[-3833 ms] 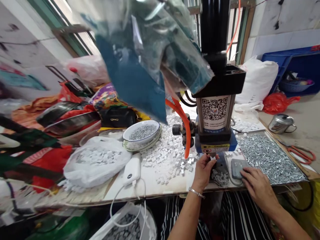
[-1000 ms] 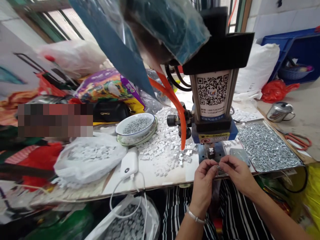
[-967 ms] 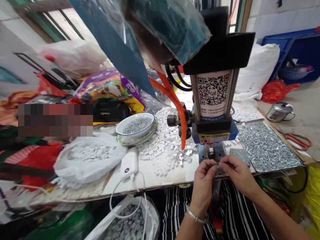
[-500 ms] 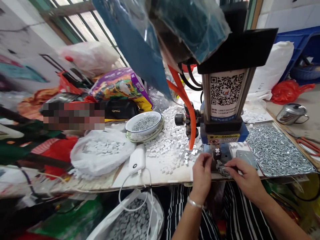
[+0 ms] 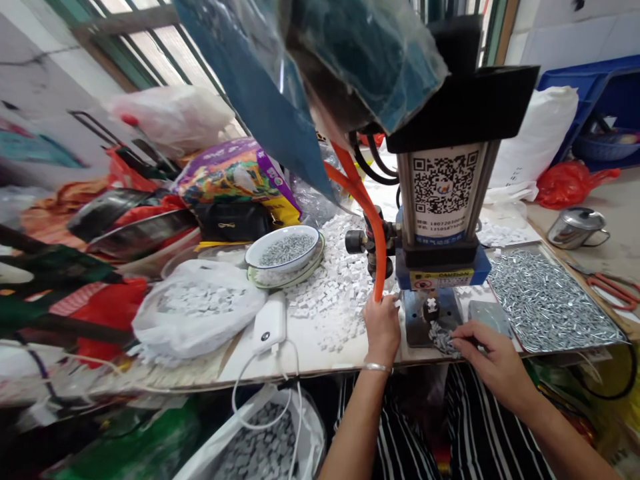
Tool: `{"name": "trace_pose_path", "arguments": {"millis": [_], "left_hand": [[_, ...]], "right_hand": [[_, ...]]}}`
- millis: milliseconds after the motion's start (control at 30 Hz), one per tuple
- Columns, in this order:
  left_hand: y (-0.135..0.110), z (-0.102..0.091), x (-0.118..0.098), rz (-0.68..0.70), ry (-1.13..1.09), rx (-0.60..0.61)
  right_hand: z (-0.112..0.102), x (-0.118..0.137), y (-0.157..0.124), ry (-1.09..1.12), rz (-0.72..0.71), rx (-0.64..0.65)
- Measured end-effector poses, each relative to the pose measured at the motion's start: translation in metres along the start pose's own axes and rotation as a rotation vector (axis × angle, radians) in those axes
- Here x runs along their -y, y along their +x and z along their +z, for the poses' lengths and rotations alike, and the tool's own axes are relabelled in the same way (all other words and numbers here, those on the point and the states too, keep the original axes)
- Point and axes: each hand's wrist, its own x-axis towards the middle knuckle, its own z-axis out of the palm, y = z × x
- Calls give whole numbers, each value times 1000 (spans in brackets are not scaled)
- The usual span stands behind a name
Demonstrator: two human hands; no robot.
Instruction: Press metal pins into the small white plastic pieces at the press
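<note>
The person's left hand (image 5: 382, 330) reaches forward from a bare forearm with a silver bangle (image 5: 377, 367) at the wrist. It stands upright at the counter's (image 5: 305, 360) surface, just beside the tip of an orange hose (image 5: 379, 267). Its fingers (image 5: 386, 308) are bunched closed at the edge of a spread of white plastic cubes (image 5: 335, 287), and I cannot tell whether they hold one.

The right hand (image 5: 493, 363) comes in low from the lower right, palm down and wrist angled inward. Its fingers (image 5: 473, 343) curl toward a small heap of silvery metal pieces (image 5: 443, 339), with the tips at the heap's edge. Whether they pinch anything is too small to tell.

The heap lies on the steel base plate (image 5: 425, 327) of a pneumatic press (image 5: 443, 193), just below a white cube (image 5: 431, 309) on the press's small die. A grey pad (image 5: 489, 315) sits between the right hand and a metal tray of silver screws (image 5: 550, 300). To the left, a white bowl of screws (image 5: 283, 252) rests on a green-rimmed plate (image 5: 295, 275), near a white power bank (image 5: 270, 322) and a white plastic bag of cubes (image 5: 197, 310). Striped trousers (image 5: 410, 433) show below the counter's edge.
</note>
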Motion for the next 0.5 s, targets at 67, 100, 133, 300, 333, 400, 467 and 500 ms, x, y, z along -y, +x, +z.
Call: {"name": "trace_pose_path", "arguments": {"millis": [67,100,133,300,333,400,467,500], "left_hand": [[-13,-7,-9,-100,-262,13],[-22,-11,-15,-161,-435,46],[-30,-14,-23,-220,-601,101],[-67,-25,-59,-315,-1025,260],[-71,-26,-62,-308,-1043,272],[-75,-27,-64,-288,-1046,301],[-77,-28,-64,-262,-1022,328],[-77,-29,-63,-252,-1009,342]], "right_hand": [[1,5,1,15,-5,-6],[3,8,2,24,-15,-7],[5,12,3,33,-28,-3],[18,25,10,19,-110,6],[19,26,11,9,-119,-3],[19,26,11,-6,-129,-19],[17,26,10,-15,-131,-17],[16,25,10,-16,-129,-19]]}}
